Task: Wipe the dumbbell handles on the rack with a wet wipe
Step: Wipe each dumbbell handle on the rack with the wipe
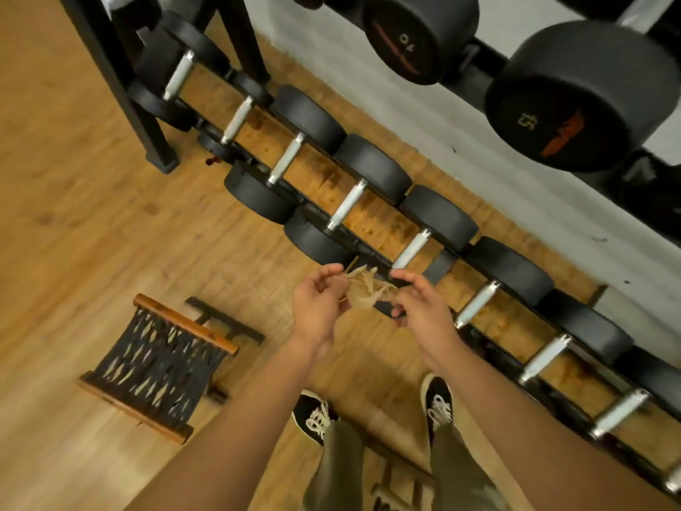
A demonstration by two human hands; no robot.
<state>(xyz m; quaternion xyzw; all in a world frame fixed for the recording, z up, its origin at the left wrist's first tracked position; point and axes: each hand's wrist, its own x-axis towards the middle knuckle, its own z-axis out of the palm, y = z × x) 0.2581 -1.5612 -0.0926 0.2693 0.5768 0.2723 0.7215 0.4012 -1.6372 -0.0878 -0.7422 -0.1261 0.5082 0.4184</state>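
Note:
A thin, crumpled wet wipe (365,287) is stretched between both hands in the middle of the view. My left hand (318,307) pinches its left edge and my right hand (420,307) pinches its right edge. Just beyond the hands, a low rack (372,252) carries a diagonal row of black dumbbells with silver handles; the nearest handle (411,248) lies right above my right hand. Further handles (477,304) run down to the right and others (285,158) up to the left. Neither hand touches a dumbbell.
An upper rack tier holds large dumbbells marked 10 (420,35) and 15 (582,94). A small woven stool with a wooden frame (158,363) stands on the wood floor at the left. My two shoes (438,403) are below the hands. The rack's black leg (147,123) stands at upper left.

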